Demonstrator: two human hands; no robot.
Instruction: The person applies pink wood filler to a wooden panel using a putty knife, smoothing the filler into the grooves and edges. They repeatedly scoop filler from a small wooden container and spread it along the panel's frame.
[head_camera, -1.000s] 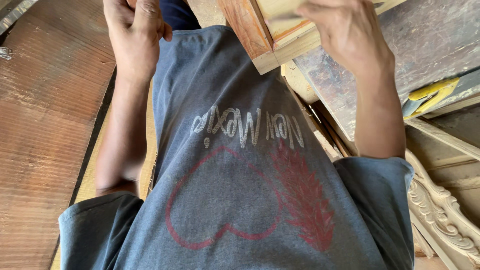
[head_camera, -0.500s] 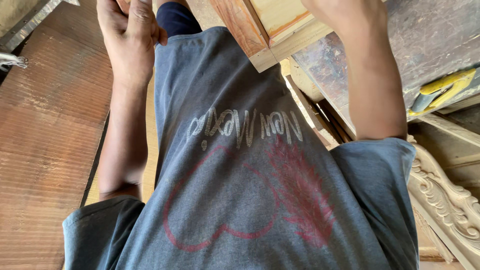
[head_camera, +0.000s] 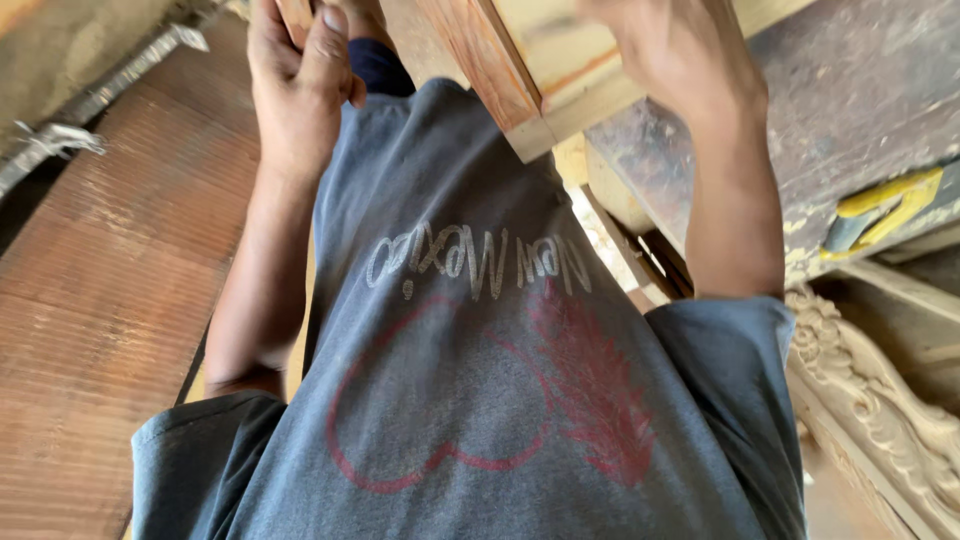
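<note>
I look down my own grey printed T-shirt (head_camera: 480, 400). My left hand (head_camera: 300, 100) is raised at the top left, fingers and thumb closed around a narrow wooden strip (head_camera: 295, 15) that runs out of the frame. My right hand (head_camera: 680, 60), blurred, lies curled over the top of a thick wooden frame piece (head_camera: 500, 70) of reddish and pale wood that juts toward my chest. The fingertips of both hands are partly cut off by the top edge.
A worn, stained workbench (head_camera: 840, 110) stands at the right with a yellow-handled tool (head_camera: 885, 205) on its edge. Pale carved wooden moulding (head_camera: 880, 420) lies at the lower right. A brown ribbed board (head_camera: 110, 300) and a metal strip (head_camera: 60, 140) are at the left.
Both hands have risen toward the top of the view, and the right hand has slid farther along the wooden frame piece. My left hand's grip has stayed closed.
</note>
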